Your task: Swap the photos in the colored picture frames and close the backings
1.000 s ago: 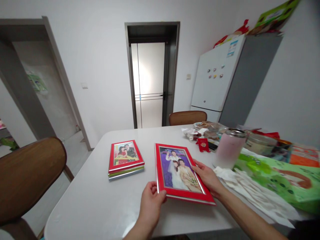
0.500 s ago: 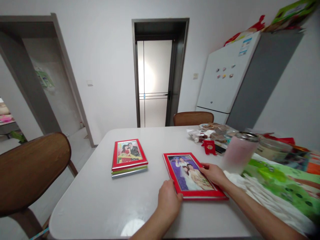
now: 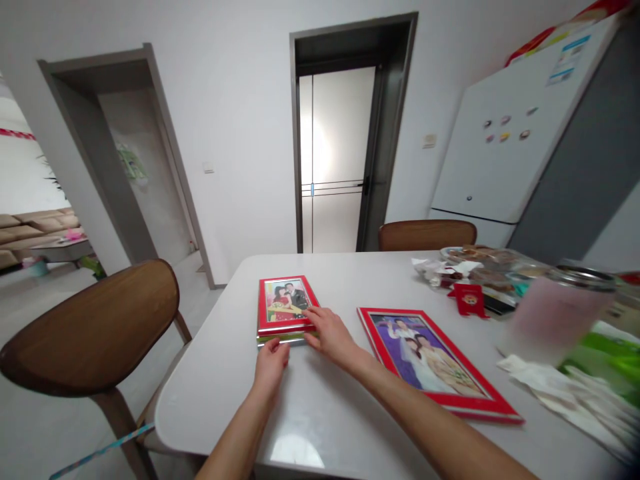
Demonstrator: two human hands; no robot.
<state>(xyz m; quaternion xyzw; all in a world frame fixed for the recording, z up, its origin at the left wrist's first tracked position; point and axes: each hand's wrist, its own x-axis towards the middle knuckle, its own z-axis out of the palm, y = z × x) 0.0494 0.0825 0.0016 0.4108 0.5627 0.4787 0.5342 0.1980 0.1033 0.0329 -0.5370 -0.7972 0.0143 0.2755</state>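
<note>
Two or more picture frames lie stacked on the left part of the white table (image 3: 220,400). On top is a red picture frame (image 3: 263,307) with a photo of a couple; gold and silver edges show beneath it. My left hand (image 3: 270,367) is curled at the stack's front edge, its fingertips against it. My right hand (image 3: 333,337) grips the stack's front right corner, fingers over the red border and thumb low at the front edge. Below my right forearm lies a larger red picture frame (image 3: 373,327), with a purple-backed wedding photo, untouched.
A pink tumbler (image 3: 555,320) with a metal rim stands at the right, near white cloth gloves (image 3: 555,380). Behind are a small red packet (image 3: 470,300), a dark phone (image 3: 500,303) and plastic-wrapped items. Brown chairs (image 3: 95,320) stand left and at the back.
Both hands have left the larger red picture frame and moved left to the stack. That larger frame stays on the table. The view has turned left.
</note>
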